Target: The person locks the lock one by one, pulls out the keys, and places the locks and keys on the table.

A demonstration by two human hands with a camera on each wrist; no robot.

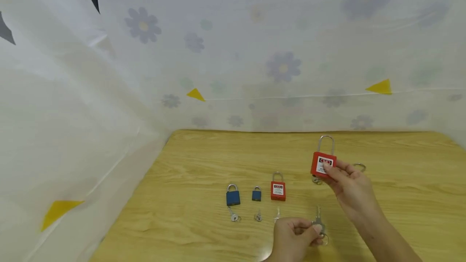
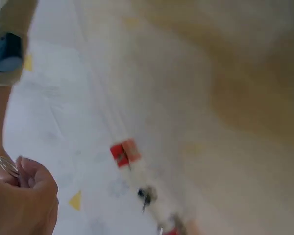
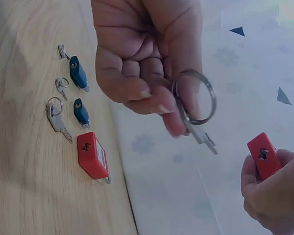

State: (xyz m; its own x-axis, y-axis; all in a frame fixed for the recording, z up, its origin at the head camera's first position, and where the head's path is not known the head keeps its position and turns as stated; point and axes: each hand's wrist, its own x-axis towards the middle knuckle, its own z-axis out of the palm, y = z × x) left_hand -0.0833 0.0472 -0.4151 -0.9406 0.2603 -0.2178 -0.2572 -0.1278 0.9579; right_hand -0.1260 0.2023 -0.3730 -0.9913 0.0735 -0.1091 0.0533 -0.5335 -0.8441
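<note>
Head view first: my right hand (image 1: 349,185) is wrapped round the tall red padlock (image 1: 323,164), held upright in the air, up and to the right of the small red padlock (image 1: 278,191) lying on the table (image 1: 189,165). My left hand (image 1: 295,235) pinches a key (image 1: 318,219) below and right of that small one. Two blue padlocks (image 1: 233,195) lie to its left. The left wrist view is blurry, I only get curled fingers and the key ring (image 2: 7,166). The right wrist view shows the key clamped in the fingertips, with the tall padlock gripped off to the right of the small red padlock
</note>
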